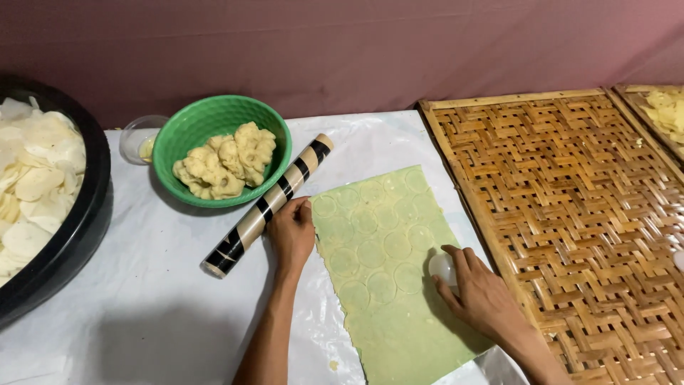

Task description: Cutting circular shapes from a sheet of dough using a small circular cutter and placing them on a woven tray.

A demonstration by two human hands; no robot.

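Observation:
A thin sheet of pale green dough (385, 285) lies on the white plastic-covered table, marked with several cut circles. My right hand (481, 292) grips a small round white cutter (442, 267) and presses it on the sheet's right edge. My left hand (292, 232) rests flat by the sheet's left edge, fingers together, next to a striped black and tan rolling pin (267, 207).
A green bowl (206, 125) holds lumps of yellowish dough. A large black tub (78, 221) at left is full of pale round discs. A small clear cup (135, 139) sits behind the bowl. Woven bamboo trays (577, 214) lie at right, one with cut pieces (666, 110).

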